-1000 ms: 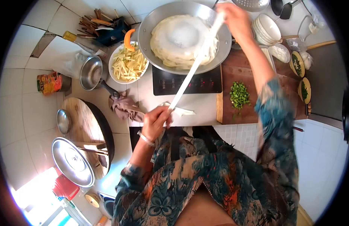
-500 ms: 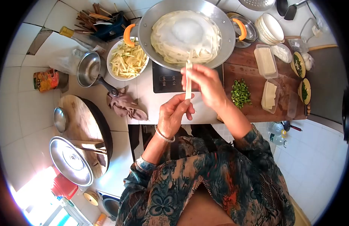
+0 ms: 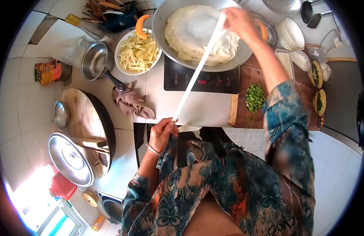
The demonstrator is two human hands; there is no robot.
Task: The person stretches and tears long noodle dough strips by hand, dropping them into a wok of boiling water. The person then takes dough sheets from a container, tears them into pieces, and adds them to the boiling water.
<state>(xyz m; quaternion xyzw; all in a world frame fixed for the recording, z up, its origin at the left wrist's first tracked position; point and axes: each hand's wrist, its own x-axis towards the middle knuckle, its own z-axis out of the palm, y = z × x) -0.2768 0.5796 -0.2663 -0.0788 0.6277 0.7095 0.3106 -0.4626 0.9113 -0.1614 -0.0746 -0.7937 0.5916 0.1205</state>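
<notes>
A long, pale strip of noodle dough (image 3: pixel 197 70) is stretched slantwise between my hands. My left hand (image 3: pixel 162 133) pinches its lower end near my body, and a loose tail of dough hangs beside the fingers. Over the right part of the wok (image 3: pixel 160 37), my right hand (image 3: pixel 241 23) is closed on the upper end. Wide noodles (image 3: pixel 225 50) lie in cloudy liquid inside the wok. Beneath it is a black induction cooker (image 3: pixel 176 77) with a lit red display.
Potato-coloured cut strips fill a white bowl (image 3: pixel 118 59) left of the wok. Nearby are a small saucepan (image 3: pixel 93 63) and a brown cloth (image 3: pixel 132 103). Chopped greens (image 3: pixel 255 97) lie on a wooden board (image 3: pixel 284 112) at right. Stacked bowls (image 3: pixel 290 34) stand behind it.
The dough strip has been drawn out much longer. My right hand has moved up and right over the wok, while my left hand has shifted down and left.
</notes>
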